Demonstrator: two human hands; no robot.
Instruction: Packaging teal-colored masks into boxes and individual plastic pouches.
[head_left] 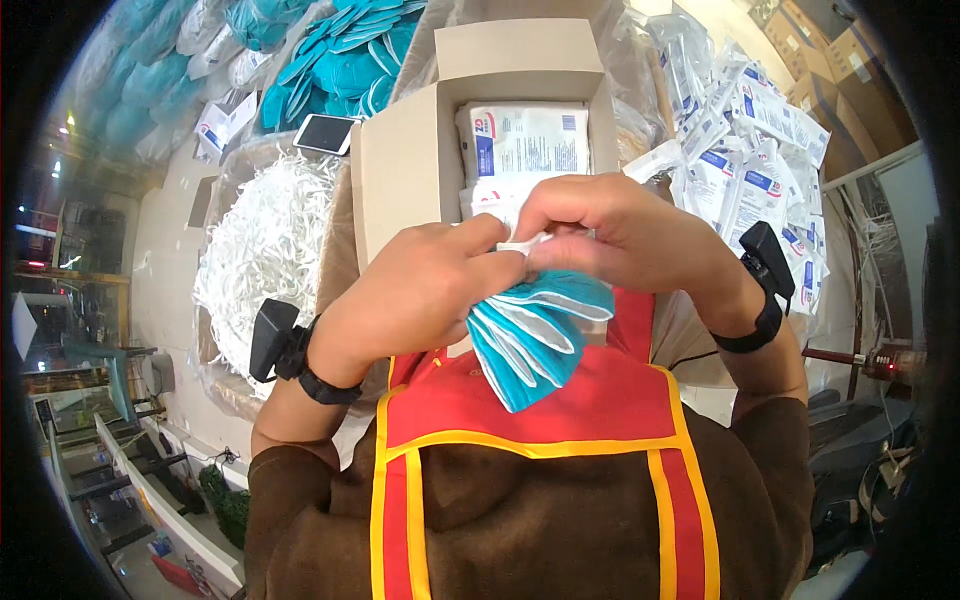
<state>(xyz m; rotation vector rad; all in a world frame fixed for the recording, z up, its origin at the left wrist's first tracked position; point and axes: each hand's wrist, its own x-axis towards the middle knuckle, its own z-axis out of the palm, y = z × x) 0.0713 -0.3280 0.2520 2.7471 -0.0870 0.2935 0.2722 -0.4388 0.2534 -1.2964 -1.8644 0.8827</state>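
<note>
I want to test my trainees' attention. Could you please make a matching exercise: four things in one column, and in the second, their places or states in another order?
1. phone
2. strips
3. folded bunch
4. loose packets

A. heaped right of the open carton
B. teal and white, in the left hand
C. dark-screened
D. white, heaped left of the carton

Pairs: 1-C, 2-D, 3-B, 4-A

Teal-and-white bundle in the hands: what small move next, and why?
Probably pull the white strip snug with the right hand, the left hand steadying the bundle: both hands meet at the strip, and the bundle's lower layers fan out.
</note>
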